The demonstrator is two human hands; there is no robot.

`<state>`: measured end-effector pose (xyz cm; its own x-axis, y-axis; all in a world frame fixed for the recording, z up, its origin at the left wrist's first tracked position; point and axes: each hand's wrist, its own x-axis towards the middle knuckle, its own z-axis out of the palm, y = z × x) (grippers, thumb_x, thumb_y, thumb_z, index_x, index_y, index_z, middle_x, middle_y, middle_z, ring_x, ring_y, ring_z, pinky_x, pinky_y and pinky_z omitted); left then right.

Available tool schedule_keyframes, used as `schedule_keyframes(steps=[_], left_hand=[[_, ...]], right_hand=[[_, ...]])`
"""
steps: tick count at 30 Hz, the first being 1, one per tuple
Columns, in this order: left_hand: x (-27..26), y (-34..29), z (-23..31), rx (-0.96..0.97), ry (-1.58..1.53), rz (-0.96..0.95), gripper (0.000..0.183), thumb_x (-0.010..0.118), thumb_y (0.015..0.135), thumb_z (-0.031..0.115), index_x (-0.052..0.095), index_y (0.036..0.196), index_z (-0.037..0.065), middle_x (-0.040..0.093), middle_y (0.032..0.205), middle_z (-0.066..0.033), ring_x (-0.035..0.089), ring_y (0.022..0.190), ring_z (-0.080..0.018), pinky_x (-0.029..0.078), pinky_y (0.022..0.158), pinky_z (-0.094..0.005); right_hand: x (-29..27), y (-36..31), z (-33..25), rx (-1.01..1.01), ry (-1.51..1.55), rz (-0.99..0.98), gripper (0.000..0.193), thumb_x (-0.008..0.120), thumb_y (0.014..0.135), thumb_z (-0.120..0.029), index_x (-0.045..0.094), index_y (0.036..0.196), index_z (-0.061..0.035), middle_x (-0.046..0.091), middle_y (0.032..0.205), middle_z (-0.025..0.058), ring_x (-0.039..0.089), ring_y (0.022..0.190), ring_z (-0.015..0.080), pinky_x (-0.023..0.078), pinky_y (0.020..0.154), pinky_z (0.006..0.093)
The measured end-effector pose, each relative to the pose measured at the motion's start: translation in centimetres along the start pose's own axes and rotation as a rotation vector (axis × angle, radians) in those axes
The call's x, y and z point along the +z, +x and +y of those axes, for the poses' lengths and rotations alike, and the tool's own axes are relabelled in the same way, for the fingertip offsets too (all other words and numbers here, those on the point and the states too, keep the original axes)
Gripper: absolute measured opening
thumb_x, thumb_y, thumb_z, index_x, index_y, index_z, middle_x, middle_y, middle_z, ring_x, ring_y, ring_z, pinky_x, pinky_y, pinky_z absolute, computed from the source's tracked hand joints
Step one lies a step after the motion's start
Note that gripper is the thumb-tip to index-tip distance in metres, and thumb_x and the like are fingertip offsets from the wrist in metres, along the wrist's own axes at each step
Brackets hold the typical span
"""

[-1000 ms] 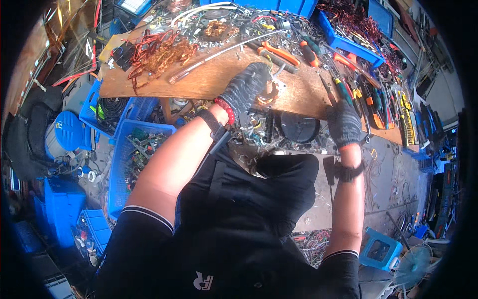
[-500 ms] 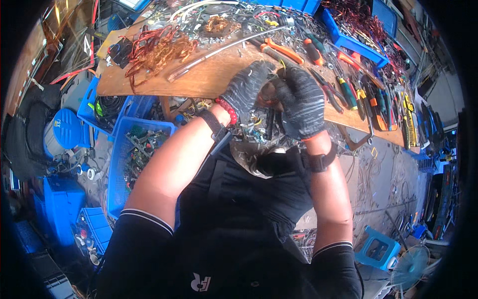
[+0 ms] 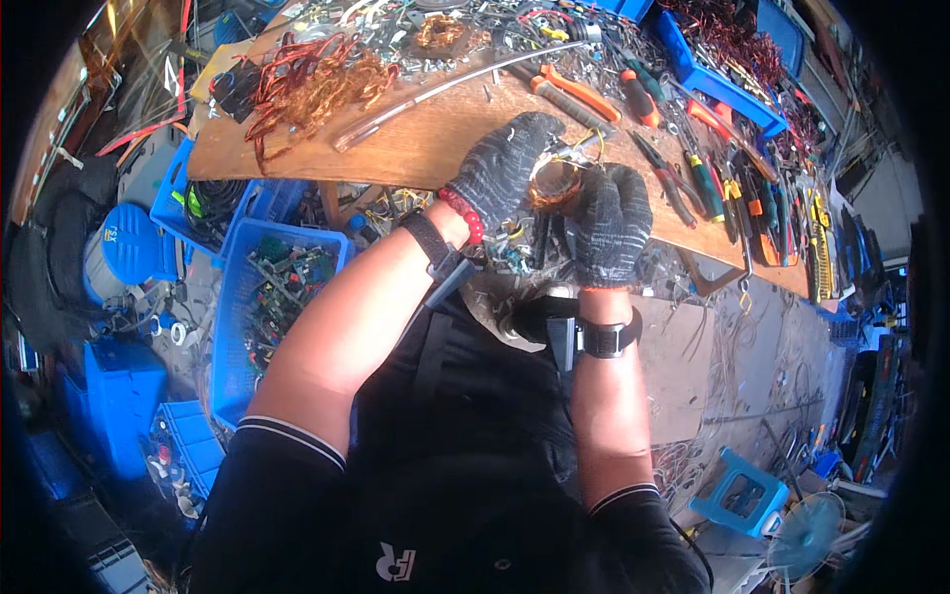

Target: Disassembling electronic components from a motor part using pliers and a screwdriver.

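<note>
Both hands wear dark grey striped work gloves and meet over the bench's front edge. My left hand point(image 3: 507, 166) is closed on the left side of a small round part with copper-coloured windings point(image 3: 555, 184), like a coil. Thin light and yellow wires point(image 3: 592, 145) stick up from its top. My right hand point(image 3: 612, 226) is closed at the coil's right side, its fingertips against it; the fingers' undersides are hidden. On the wooden bench point(image 3: 426, 148) just beyond lie orange-handled cutters point(image 3: 574, 97) and a long metal rod with a clear brown handle point(image 3: 445, 92).
Tangled copper wire point(image 3: 322, 89) lies at the bench's left. Pliers point(image 3: 665, 178) and screwdrivers point(image 3: 705, 183) line its right side. A blue crate point(image 3: 727, 84) holds reddish wire. Below left, a blue basket point(image 3: 226, 327) contains circuit boards. A small fan point(image 3: 807, 535) stands lower right.
My right hand has turned and lowered slightly, its forearm swinging inward. The coil and its wires now show more plainly between the hands. The view has shifted a little.
</note>
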<state>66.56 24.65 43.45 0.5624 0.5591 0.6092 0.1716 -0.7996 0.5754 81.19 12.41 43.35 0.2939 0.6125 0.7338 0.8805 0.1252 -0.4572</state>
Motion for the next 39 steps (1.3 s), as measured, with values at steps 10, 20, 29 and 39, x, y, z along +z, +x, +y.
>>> schedule_keyframes(steps=[10,20,29,39], left_hand=[[-0.6,0.1,0.1,0.007,-0.015,-0.02,0.028,0.06,0.098,0.007,0.065,0.126,0.006,0.068,0.122,-0.0169,0.069,0.114,-0.033,0.056,0.095,-0.0409],[-0.3,0.4,-1.3,0.186,0.116,-0.021,0.035,0.073,0.087,0.009,0.066,0.121,0.007,0.071,0.119,-0.0172,0.069,0.111,-0.0376,0.055,0.096,-0.0456],[-0.5,1.6,-5.2,0.23,0.377,-0.215,0.041,0.068,0.093,0.017,0.067,0.134,0.013,0.07,0.13,-0.0101,0.066,0.121,-0.0294,0.052,0.105,-0.0425],[-1.6,2.2,-3.5,0.213,0.481,-0.235,0.039,0.073,0.089,0.02,0.071,0.128,0.014,0.073,0.125,-0.0102,0.07,0.114,-0.0304,0.056,0.099,-0.044]], right_hand=[[-1.4,1.4,-4.9,0.426,0.831,-0.042,0.007,0.058,0.094,0.004,0.064,0.096,0.0019,0.069,0.091,0.0074,0.064,0.079,0.0155,0.054,0.075,0.0305],[-1.5,0.1,-3.8,0.543,0.923,-0.125,0.006,0.058,0.099,-0.005,0.061,0.096,-0.0004,0.065,0.079,0.0057,0.064,0.068,0.013,0.052,0.064,0.028],[-3.9,-3.3,-3.2,0.6,0.762,0.07,0.02,0.067,0.095,0.0,0.062,0.114,-0.003,0.064,0.093,0.0038,0.06,0.078,0.0104,0.052,0.071,0.0272],[-6.7,-2.0,-2.6,0.249,0.265,0.172,0.026,0.072,0.088,0.003,0.068,0.113,-0.0018,0.066,0.105,0.0118,0.066,0.091,0.0219,0.054,0.081,0.0356]])
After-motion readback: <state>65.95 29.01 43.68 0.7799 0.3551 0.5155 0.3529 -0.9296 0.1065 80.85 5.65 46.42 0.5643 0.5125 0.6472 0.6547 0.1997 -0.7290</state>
